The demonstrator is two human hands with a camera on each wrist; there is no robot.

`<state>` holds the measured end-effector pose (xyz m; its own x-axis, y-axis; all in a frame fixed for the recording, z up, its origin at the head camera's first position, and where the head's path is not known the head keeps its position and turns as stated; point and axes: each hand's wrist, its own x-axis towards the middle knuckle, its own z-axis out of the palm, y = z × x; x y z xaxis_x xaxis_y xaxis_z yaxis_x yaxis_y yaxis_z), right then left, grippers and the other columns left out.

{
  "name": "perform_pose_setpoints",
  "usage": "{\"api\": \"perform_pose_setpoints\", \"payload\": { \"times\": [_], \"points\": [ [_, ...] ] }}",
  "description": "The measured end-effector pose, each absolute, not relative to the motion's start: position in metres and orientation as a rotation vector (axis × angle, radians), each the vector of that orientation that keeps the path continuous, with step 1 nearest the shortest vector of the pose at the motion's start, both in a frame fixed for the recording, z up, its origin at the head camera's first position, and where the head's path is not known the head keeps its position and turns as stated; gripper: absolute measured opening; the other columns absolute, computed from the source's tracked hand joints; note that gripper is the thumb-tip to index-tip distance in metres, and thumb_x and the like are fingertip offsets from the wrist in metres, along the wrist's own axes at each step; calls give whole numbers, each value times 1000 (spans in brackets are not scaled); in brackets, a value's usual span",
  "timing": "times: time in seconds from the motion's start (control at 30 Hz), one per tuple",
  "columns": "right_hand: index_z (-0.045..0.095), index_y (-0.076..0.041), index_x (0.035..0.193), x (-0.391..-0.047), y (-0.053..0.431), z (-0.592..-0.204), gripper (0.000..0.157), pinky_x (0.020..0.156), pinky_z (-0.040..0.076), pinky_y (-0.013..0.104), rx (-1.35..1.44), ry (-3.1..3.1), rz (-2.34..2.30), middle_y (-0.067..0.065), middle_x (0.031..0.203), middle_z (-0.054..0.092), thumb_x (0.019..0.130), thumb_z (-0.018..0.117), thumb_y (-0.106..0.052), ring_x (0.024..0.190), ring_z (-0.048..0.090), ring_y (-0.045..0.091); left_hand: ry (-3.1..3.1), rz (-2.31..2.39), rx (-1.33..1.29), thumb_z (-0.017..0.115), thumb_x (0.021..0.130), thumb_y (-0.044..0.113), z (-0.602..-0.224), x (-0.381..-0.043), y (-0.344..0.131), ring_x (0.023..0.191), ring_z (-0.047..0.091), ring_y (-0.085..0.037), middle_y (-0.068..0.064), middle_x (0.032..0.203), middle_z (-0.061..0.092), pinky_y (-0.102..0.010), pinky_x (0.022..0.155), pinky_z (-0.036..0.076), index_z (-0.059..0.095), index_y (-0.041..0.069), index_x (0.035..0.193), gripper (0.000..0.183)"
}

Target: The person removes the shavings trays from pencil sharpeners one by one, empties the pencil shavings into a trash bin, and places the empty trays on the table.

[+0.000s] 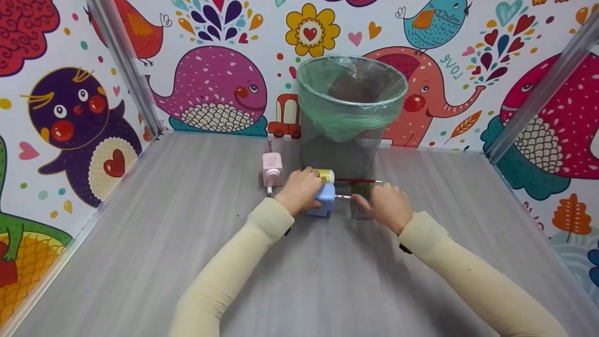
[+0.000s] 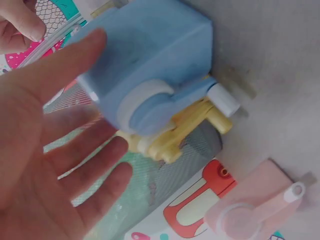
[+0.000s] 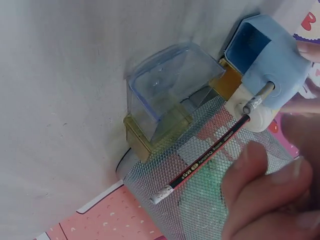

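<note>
One blue sharpener [image 1: 327, 195], a pencil [image 1: 344, 196] inserted, is seemingly gripped by the left hand [image 1: 302, 191]; near it, the right hand [image 1: 389, 206] is held loosely curled.

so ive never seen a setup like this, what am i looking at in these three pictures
There is no machine: the left hand and right hand are bare human hands. The wide picture comes from a camera worn on the head, the other two from one on each wrist.

On the table are a pink sharpener, a yellow sharpener, a blue sharpener, two clear boxes and a bin. Pencils stick out of the yellow and blue ones. The left hand grips the blue sharpener; the right seems to hold nothing.
</note>
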<state>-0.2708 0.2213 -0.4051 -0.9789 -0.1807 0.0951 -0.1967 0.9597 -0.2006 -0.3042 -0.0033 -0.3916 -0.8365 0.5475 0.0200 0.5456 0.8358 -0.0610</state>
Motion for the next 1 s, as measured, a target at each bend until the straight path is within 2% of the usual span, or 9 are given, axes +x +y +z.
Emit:
{"api": "perform_pose_setpoints", "payload": {
  "times": [0.2, 0.27, 0.4, 0.5, 0.6, 0.73, 1.0],
  "points": [
    [66, 2, 104, -272, 220, -405, 42, 63, 61, 42, 413, -2927, 288, 13, 75, 66, 94, 68, -39, 60, 63, 22, -2909, -59, -871, 69, 87, 57, -389, -305, -15, 108, 64, -27, -10, 124, 69, -43, 93, 56, 67, 12, 128, 61],
    [65, 0, 103, -272, 220, -405, 35, 59, 59, 39, 476, -2877, 303, 12, 73, 65, 94, 69, -33, 58, 61, 20, -2850, -184, -784, 69, 90, 52, -390, -308, -21, 102, 66, -26, -9, 119, 71, -42, 89, 58, 70, 11, 124, 53],
    [64, -2, 98, -274, 220, -403, 21, 54, 55, 34, 585, -2781, 395, 9, 67, 61, 94, 68, -22, 54, 56, 17, -2682, -505, -446, 67, 95, 31, -395, -320, -34, 93, 70, -29, -11, 103, 75, -44, 83, 58, 75, 6, 109, 30],
    [65, -4, 96, -278, 217, -401, 18, 59, 57, 36, 640, -2746, 461, 9, 74, 65, 92, 71, -21, 61, 59, 17, -2633, -667, -197, 64, 96, 25, -402, -331, -48, 100, 68, -32, -13, 109, 72, -46, 87, 57, 71, 5, 111, 27],
    [68, -5, 101, -283, 209, -399, 22, 70, 59, 39, 720, -2746, 463, 10, 89, 68, 91, 74, -24, 75, 63, 20, -2693, -728, -12, 65, 96, 29, -410, -341, -62, 114, 60, -33, -15, 124, 63, -49, 94, 55, 63, 3, 126, 39],
    [69, -6, 110, -291, 193, -396, 32, 82, 56, 43, 866, -2751, 444, 11, 100, 66, 92, 73, -32, 92, 62, 24, -2766, -729, 144, 66, 95, 36, -418, -350, -75, 124, 51, -34, -19, 138, 53, -53, 99, 51, 51, 0, 138, 58],
    [70, -4, 113, -297, 168, -402, 40, 84, 55, 44, 1028, -2701, 444, 13, 105, 69, 91, 73, -37, 93, 63, 27, -2823, -669, 257, 67, 91, 53, -429, -353, -69, 126, 52, -36, -23, 138, 52, -53, 105, 47, 46, -3, 140, 78]
  ]
}}
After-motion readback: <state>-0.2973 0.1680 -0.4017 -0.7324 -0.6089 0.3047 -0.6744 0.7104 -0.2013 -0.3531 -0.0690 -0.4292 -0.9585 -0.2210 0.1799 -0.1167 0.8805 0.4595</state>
